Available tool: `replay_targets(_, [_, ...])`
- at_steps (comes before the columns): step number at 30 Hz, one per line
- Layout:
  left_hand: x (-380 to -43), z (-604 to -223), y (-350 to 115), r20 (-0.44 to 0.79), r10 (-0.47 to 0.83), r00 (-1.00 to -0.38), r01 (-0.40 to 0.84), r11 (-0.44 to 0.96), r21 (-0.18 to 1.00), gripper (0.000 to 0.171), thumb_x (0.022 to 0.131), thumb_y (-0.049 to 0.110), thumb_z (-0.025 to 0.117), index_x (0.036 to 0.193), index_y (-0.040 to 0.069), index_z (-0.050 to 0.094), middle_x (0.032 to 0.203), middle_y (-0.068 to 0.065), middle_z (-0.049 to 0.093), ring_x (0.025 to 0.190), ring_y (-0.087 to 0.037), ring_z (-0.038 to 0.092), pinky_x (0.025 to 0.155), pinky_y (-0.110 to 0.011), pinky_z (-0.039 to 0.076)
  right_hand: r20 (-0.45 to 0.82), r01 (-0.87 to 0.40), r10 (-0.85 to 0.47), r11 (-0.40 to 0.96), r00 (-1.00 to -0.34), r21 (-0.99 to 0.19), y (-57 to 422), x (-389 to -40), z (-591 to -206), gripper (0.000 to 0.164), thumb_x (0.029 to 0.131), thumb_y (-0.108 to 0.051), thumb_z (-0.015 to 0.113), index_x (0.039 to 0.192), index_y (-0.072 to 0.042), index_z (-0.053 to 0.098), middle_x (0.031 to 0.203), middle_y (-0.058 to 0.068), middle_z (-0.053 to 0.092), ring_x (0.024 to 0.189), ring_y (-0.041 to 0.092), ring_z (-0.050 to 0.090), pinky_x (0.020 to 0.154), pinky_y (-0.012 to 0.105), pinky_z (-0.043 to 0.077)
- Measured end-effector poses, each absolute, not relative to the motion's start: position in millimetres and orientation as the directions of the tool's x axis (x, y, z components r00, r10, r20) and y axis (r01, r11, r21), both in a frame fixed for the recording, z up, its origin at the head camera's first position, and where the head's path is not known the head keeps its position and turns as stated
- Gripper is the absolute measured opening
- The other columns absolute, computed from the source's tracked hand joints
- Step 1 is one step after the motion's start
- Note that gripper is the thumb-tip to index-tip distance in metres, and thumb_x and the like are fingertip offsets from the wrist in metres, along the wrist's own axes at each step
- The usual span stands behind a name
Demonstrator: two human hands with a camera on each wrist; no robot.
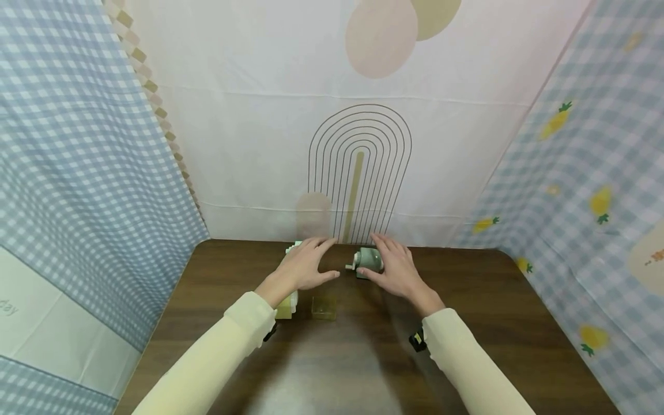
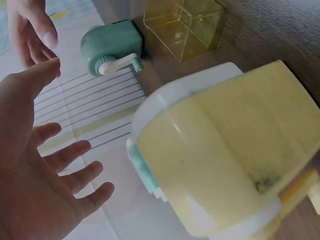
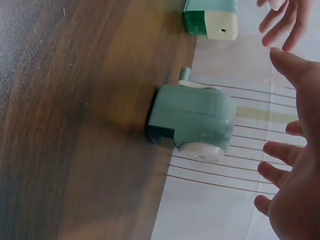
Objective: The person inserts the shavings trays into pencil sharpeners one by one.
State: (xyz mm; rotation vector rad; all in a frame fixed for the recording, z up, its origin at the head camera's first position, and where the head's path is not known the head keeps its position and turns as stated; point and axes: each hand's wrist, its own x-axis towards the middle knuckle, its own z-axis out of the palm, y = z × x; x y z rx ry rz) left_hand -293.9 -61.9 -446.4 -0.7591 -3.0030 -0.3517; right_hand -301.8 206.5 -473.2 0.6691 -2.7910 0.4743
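Observation:
My left hand (image 1: 305,268) hovers with spread fingers near the back of the table, holding nothing. Below its wrist stands a yellow crank pencil sharpener (image 2: 215,145), partly covered by my forearm in the head view. A green crank pencil sharpener (image 3: 200,115) stands close by the right hand (image 1: 396,270), whose thumb overlaps it in the head view. In the right wrist view the fingers of that hand are apart from the sharpener. Behind my left hand is another object, pale green and white with a dark green part (image 3: 210,20), mostly hidden in the head view.
A see-through yellow box (image 1: 324,308) sits on the brown wooden table (image 1: 467,346), right of the yellow sharpener. A white printed cloth (image 1: 259,144) hangs along the back edge. Blue checked cloths (image 1: 93,115) hang at both sides.

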Motion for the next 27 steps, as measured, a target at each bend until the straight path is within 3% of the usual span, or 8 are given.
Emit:
replay_targets(12, [-280.2,-448.8,-79.1,0.100,0.447,-0.889,0.457,0.854,0.248,0.082,0.093,0.062,0.062,0.160,0.024,0.033,0.161,-0.007,0.037,0.145,-0.031,0.034,0.114,-0.060,0.036,0.284,-0.503,-0.431,0.821,-0.856,-0.270,192.5,-292.2,-472.5,0.093,0.091,-0.064,0.064,0.161,-0.015,0.029,0.160,0.017,0.037,0.145,0.039,0.030,0.111,0.071,0.027])
replay_targets(27, [-261.7,-469.2,-110.7,0.058,0.423,-0.904,0.422,0.869,0.259,0.081,0.094,0.065,0.059,0.158,0.021,0.037,0.161,-0.012,0.037,0.145,-0.035,0.034,0.108,-0.063,0.041,0.269,-0.538,-0.473,0.793,-0.839,-0.284,171.7,-273.6,-488.7,0.094,0.091,-0.064,0.065,0.161,-0.015,0.027,0.161,0.016,0.036,0.146,0.036,0.030,0.111,0.072,0.029])
